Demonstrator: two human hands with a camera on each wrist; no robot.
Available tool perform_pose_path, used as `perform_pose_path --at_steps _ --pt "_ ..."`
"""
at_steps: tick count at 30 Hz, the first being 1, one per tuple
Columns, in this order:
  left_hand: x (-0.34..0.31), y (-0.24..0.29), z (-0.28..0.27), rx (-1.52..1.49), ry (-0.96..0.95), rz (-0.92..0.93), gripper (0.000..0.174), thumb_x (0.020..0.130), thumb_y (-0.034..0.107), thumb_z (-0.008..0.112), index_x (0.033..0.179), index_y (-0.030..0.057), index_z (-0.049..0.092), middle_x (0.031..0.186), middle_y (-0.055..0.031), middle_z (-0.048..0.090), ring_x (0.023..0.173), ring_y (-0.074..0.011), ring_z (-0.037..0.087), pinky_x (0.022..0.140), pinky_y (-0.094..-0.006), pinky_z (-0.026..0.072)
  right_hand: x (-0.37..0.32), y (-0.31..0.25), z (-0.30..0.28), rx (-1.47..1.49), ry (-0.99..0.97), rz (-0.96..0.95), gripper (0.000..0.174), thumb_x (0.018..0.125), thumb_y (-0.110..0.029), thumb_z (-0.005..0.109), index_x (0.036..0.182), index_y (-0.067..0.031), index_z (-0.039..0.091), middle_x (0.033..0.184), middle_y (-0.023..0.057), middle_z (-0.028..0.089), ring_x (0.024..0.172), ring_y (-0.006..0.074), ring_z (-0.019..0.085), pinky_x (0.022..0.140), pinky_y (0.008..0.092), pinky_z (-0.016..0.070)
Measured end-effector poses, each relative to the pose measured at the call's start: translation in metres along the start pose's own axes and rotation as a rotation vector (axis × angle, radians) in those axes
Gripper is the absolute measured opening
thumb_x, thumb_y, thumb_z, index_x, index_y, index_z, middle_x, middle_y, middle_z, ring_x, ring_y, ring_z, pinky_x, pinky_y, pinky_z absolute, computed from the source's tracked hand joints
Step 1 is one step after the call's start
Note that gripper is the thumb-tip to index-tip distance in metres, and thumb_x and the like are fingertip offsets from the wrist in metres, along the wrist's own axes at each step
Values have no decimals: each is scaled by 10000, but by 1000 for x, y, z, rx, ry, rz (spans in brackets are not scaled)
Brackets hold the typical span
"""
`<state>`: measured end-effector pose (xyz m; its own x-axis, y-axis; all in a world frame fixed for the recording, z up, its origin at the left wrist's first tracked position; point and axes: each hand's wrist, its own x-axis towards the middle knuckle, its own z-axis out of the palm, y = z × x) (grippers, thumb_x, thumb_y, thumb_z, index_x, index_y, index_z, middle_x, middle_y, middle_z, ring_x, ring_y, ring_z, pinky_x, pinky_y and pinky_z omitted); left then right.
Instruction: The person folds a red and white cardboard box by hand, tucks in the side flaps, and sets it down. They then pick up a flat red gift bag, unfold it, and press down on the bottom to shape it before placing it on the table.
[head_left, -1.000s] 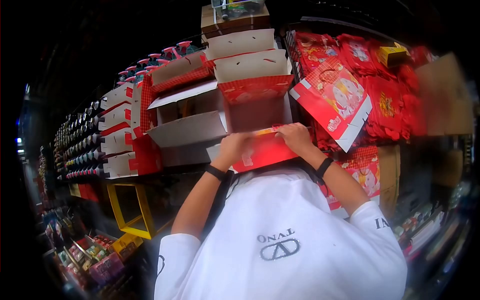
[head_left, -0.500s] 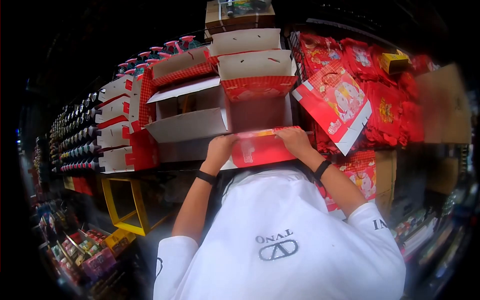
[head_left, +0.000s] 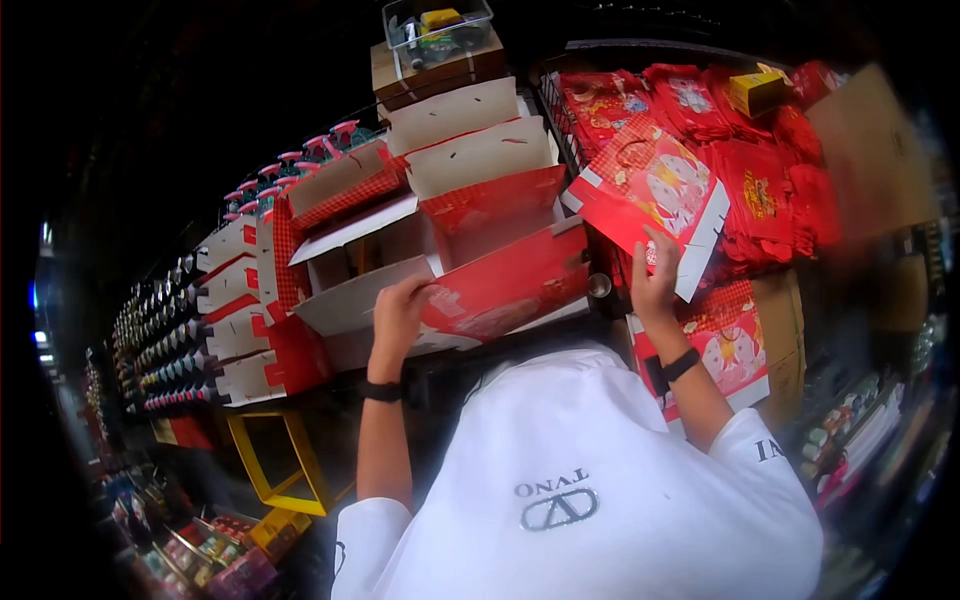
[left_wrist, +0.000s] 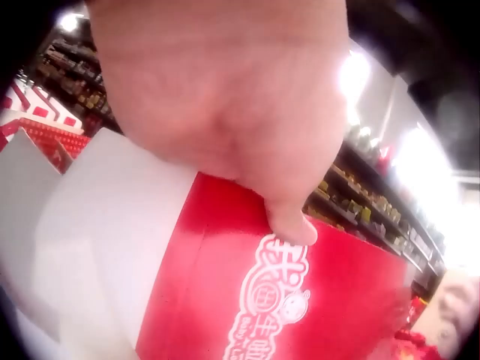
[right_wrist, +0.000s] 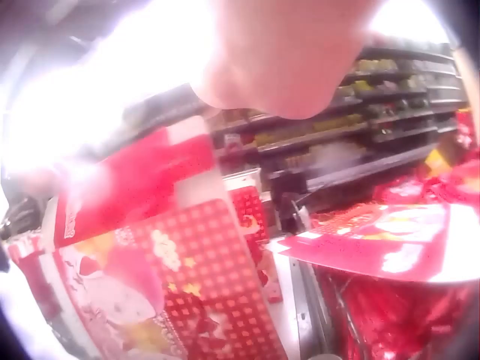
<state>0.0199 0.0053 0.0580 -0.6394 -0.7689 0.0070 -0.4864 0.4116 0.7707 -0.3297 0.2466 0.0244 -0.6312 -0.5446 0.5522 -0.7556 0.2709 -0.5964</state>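
Observation:
My left hand (head_left: 398,322) pinches the upper left edge of a red printed gift box (head_left: 510,285). In the left wrist view the thumb (left_wrist: 292,225) lies against the box's red panel, beside white lettering, and a white flap spreads to the left. My right hand (head_left: 655,280) is off the box, fingers extended, overlapping the lower corner of a flat red carton sheet (head_left: 655,190) in the head view. That sheet lies on red bags (head_left: 750,190). In the right wrist view it appears below and to the right of the hand.
Open boxes with white flaps (head_left: 480,155) stand behind the held box. Left of them are stacked boxes (head_left: 235,320) and rows of bottles (head_left: 160,335). A yellow frame (head_left: 280,465) stands below at left. Cardboard (head_left: 875,155) rises at far right.
My right hand has let go of the box and moved right to the flat carton sheet. The box's red front panel now shows larger and slanted; my left hand still holds its left side.

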Motion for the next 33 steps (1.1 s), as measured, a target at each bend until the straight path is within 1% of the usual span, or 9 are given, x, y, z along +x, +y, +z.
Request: perform_pose_path --at_steps 3,7,12,15,19,23,26,28,33 --pt "-9 -18 -36 -213 -43 -86 168 987 111 709 1074 -29 739 904 -106 749 840 -170 694 765 -293 509 -28 32 -13 143 -23 361 289 1042 -78 638 1318 5 626 1244 175 682 1152 310 677 1019 403 527" --pt "-30 4 -83 -391 10 -155 183 1044 115 676 1119 -48 714 991 -22 721 913 -92 634 810 -248 480 -81 78 2 247 -447 608 410 1018 -158 690 1379 6 589 1309 181 679 1185 303 684 1017 397 544" --pt "-39 -1 -125 -797 52 -51 230 1095 154 617 1264 7 670 1234 -78 742 1131 -153 686 991 -294 520 -79 68 44 658 -721 581 613 968 -242 775 1477 -4 529 1463 185 611 1319 281 624 1131 404 466" --pt "-27 3 -123 -811 128 -63 266 1104 140 590 1334 11 631 1342 -100 708 1228 -173 664 1045 -320 514 -58 62 76 1033 -830 599 579 976 -259 769 1455 -40 530 1392 107 618 1265 228 616 1130 374 462" --pt "-16 59 -82 -647 385 -158 279 1136 211 545 1358 47 585 1262 -46 684 1112 -127 647 966 -290 529 -20 36 68 1541 -789 907 525 971 -344 787 1374 -103 551 1239 15 631 1137 146 616 1037 351 521" --pt "-9 17 -67 -11 401 -65 499 1157 252 491 1607 56 401 1491 -157 470 1321 -237 498 1109 -376 429 15 16 34 1742 -684 911 583 933 -424 833 1356 -137 552 1175 1 628 1122 137 628 925 393 590" --pt "-7 6 -44 239 392 -58 849 1042 396 679 1683 59 235 1537 -289 359 1412 -397 391 1193 -466 324 29 3 16 1602 -597 875 673 880 -406 886 1396 -127 556 1234 19 653 1140 169 652 923 404 604" --pt "-6 8 -31 350 388 -34 1196 847 470 872 1696 45 144 1562 -339 299 1437 -470 347 1224 -506 277 35 -7 6 1543 -554 866 679 868 -385 902 1390 -107 568 1241 25 659 1136 172 657 935 399 600" --pt "2 53 -21 206 294 -51 1413 701 395 979 1691 11 47 1612 -323 203 1474 -476 277 1247 -513 252 31 4 2 1385 -462 766 592 876 -304 908 1323 -49 615 1202 36 677 1097 156 668 933 370 594"
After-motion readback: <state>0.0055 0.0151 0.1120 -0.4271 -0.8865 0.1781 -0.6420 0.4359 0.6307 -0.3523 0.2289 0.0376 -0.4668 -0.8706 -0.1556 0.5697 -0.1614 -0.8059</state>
